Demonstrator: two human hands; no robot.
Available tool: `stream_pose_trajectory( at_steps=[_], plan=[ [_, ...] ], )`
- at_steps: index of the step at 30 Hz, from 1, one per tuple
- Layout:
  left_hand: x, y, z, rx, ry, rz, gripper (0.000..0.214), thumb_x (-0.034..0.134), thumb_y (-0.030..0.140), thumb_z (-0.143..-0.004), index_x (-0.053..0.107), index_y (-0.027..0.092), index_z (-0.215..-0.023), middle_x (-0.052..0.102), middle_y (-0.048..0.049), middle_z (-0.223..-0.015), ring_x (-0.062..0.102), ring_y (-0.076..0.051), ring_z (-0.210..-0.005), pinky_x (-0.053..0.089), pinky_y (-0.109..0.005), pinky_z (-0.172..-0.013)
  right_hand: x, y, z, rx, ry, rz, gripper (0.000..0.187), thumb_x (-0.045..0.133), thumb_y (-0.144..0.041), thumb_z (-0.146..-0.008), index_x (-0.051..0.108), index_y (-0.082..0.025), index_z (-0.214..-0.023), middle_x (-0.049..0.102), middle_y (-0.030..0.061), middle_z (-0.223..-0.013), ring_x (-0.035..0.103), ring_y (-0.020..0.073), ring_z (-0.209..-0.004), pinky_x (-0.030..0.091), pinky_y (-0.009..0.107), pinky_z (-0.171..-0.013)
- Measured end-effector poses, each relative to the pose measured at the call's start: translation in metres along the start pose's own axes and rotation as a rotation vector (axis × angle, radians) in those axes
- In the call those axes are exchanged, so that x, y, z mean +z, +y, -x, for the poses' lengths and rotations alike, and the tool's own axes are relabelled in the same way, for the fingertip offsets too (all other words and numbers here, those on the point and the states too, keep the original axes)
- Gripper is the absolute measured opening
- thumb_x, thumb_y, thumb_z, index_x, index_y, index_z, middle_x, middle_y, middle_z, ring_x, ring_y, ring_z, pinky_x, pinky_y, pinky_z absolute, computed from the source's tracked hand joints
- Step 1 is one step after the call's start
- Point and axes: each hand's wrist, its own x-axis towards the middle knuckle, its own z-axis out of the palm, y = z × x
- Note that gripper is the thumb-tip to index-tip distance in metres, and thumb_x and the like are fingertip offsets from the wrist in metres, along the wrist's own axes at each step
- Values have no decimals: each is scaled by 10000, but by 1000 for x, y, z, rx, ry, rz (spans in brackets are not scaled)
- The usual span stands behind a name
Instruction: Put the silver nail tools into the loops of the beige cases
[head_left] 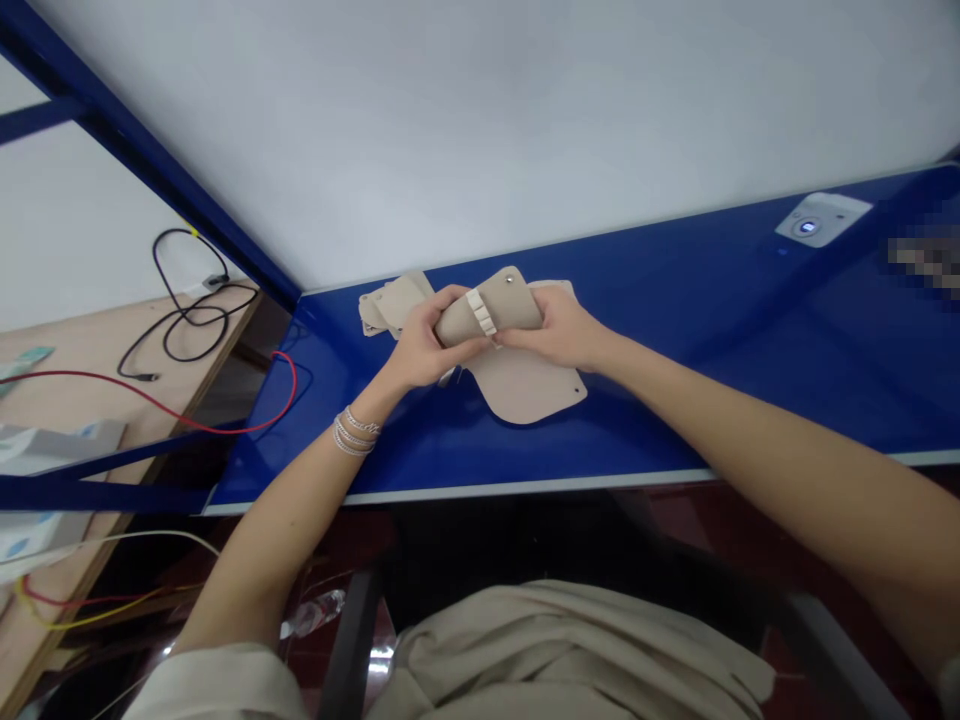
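Beige cloth shirt front [570, 650] is bunching below the glossy blue counter [712, 330]. Left hand [427, 345] and right hand [559, 330] are both closed, gripping one rolled beige leather-like flap [487, 312] on top of that counter; it looks light and soft, best held either side of its one cream strap [481, 311]. One flat beige panel [525, 390] is lying under the flap; at least two stacked beige pieces [394, 305] are lying left of it.

Bright, even light falls on the white wall [480, 130] and the glossy blue worktop [675, 400] — soft glare streaks its surface, shadows stay faint, the floor [697, 515] lies dim, and the wide lens bends the frame's edges.
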Motion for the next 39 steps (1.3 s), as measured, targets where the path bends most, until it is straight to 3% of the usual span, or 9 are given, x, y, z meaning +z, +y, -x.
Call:
stream_pose_trajectory(
  at_steps=[9,14,18,25,39],
  plan=[
    [6,2,-1,4,98,-35,378,775,329,-698,620,165,-1001,666,-33,-937,618,-194,-857,509,-327,-788,-2,-1,1,78,-74,-40,315,757,-334,-720,712,-123,-948,724,60,-872,650,207,-773,509,287,-636],
    [7,2,-1,-5,135,-65,383,744,354,-706,604,168,-1011,667,-42,-975,624,-211,-910,509,-349,-835,-1,-3,1,54,-69,-73,355,734,-383,-753,712,-124,-995,731,72,-915,656,211,-792,513,298,-647],
    [8,1,-2,-29,150,-29,359,744,337,-703,622,163,-993,675,-40,-963,625,-208,-903,512,-344,-833,1,-4,1,-27,-35,4,335,722,-407,-759,707,-107,-907,717,74,-861,640,204,-756,492,297,-635],
    [8,0,-2,-54,144,32,350,768,318,-682,646,158,-968,682,-27,-923,631,-185,-857,520,-303,-786,3,-1,1,-110,23,63,352,704,-459,-765,681,-113,-823,682,53,-768,602,183,-692,444,276,-585],
    [6,1,-1,-123,65,112,389,819,279,-658,642,158,-982,659,-24,-917,612,-173,-823,507,-290,-753,0,2,0,-179,-29,145,295,665,-402,-796,685,-121,-887,707,68,-832,625,205,-754,469,286,-637]
  ],
)
